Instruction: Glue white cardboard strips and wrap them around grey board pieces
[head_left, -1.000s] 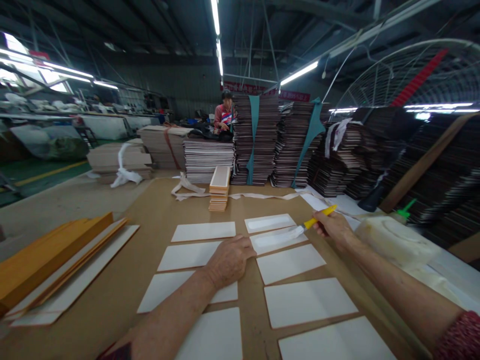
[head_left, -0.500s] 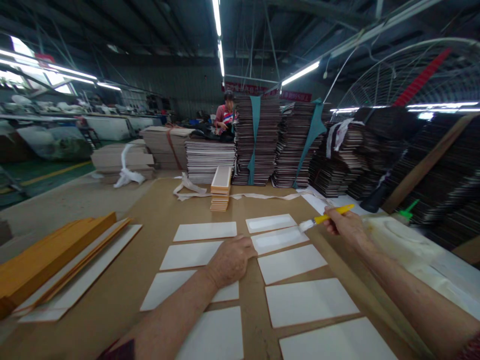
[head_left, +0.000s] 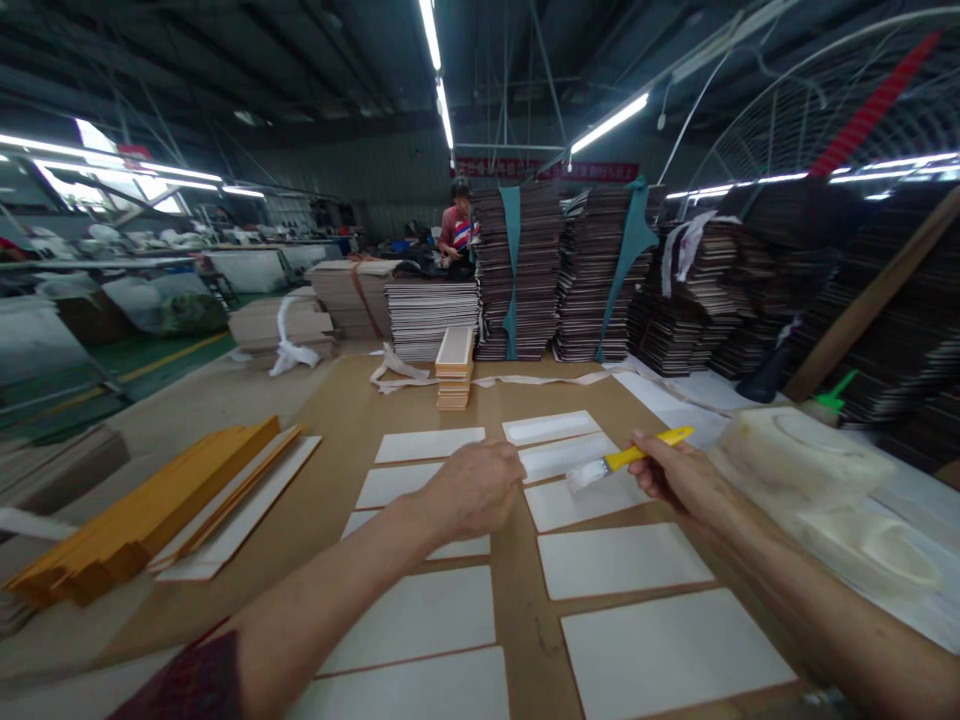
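Observation:
My right hand grips a paintbrush by its yellow handle. Its white bristles rest on or just over the third white board of the right column. A wet-looking film shows on the second board and on the far one. My left hand is closed, knuckles up, its fingertips by the left edge of the second and third boards; anything in the fingers is hidden. Under my left forearm lies a left column of similar white boards.
At the right stands a whitish plastic container. Yellow-orange strips lie at the left, and a small stack of boards sits ahead. Behind are tall stacks of dark sheets, a seated person and a fan.
The paintbrush has moved from the second board's right end to the third board, nearer me. My left hand has shifted slightly right and its fingers are more curled. The view has turned slightly left.

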